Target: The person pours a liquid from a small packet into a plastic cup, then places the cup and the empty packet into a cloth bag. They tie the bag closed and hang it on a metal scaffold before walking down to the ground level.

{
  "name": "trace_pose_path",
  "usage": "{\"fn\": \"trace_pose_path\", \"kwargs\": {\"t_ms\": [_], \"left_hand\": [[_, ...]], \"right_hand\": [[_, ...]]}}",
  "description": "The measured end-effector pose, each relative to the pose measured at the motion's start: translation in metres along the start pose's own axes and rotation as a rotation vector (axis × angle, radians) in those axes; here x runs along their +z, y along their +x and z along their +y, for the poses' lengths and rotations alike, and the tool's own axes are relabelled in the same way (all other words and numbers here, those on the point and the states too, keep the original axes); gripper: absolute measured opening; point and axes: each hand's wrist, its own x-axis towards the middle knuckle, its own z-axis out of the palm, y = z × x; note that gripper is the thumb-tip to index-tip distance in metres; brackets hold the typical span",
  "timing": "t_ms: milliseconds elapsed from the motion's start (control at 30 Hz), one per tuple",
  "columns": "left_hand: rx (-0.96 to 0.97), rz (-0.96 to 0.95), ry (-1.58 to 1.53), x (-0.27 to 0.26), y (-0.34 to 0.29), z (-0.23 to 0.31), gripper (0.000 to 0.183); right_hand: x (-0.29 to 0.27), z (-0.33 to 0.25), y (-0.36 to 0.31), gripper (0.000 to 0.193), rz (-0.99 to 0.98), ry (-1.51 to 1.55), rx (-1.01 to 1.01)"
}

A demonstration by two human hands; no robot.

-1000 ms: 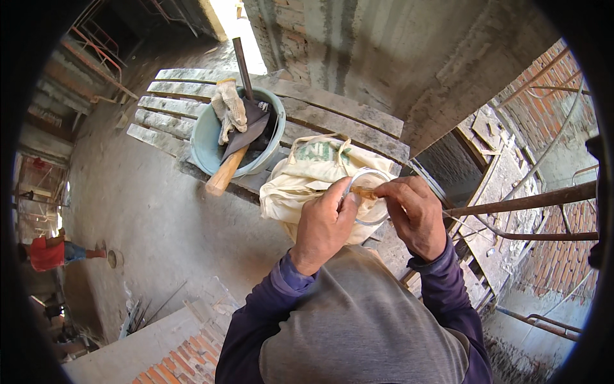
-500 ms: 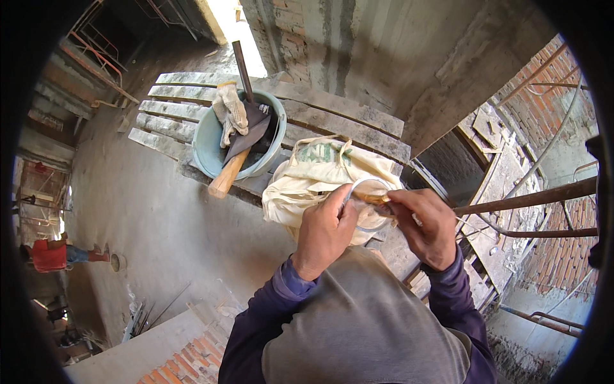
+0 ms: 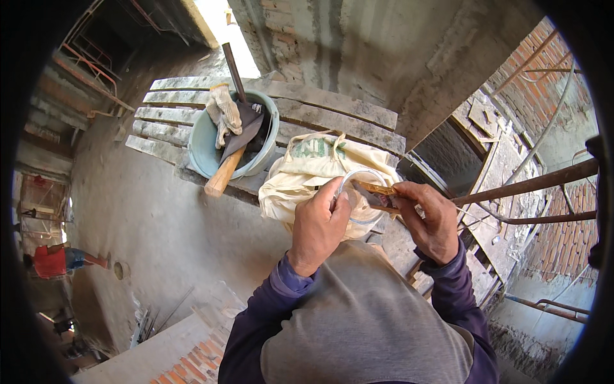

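Note:
A pale, ring-shaped thing [image 3: 362, 171], thin-rimmed and partly see-through, is pinched between the thumb and fingers of my left hand [image 3: 318, 225]. Across its opening runs a narrow amber strip [image 3: 376, 188], whose far end sits in the closed fingers of my right hand [image 3: 432, 221]. The exact kind of this thing cannot be made out. Just beyond and below both hands lies a crumpled cream cloth bag [image 3: 294, 182] with green print and tied strings, partly hidden by my left hand.
A light blue bucket [image 3: 199, 148] stands on a slatted wooden bench [image 3: 348, 115], holding a knitted glove [image 3: 222, 110] and a wooden-handled tool [image 3: 225, 171]. Metal bars [image 3: 531, 187] cross at right. Far left, a person in red [image 3: 50, 261] is near a small bucket [image 3: 121, 270].
The amber strip shows longer and straighter between my hands, and the ring is tilted differently. My view has shifted a little. Both hands keep their grip.

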Motion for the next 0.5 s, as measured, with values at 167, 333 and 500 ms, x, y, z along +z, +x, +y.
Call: {"fn": "trace_pose_path", "kwargs": {"t_ms": [167,333,500], "left_hand": [[-0.031,-0.015,0.006,0.001,0.0,-0.003,0.035],[-0.015,-0.022,0.014,0.002,0.001,-0.006,0.036],[-0.005,-0.039,0.028,0.001,0.001,-0.009,0.036]], "right_hand": [[0.002,0.002,-0.007,0.023,-0.006,0.008,0.026],[0.001,0.002,-0.013,0.022,0.193,0.085,-0.032],[0.001,0.004,-0.015,0.025,0.077,0.042,0.024]]}}
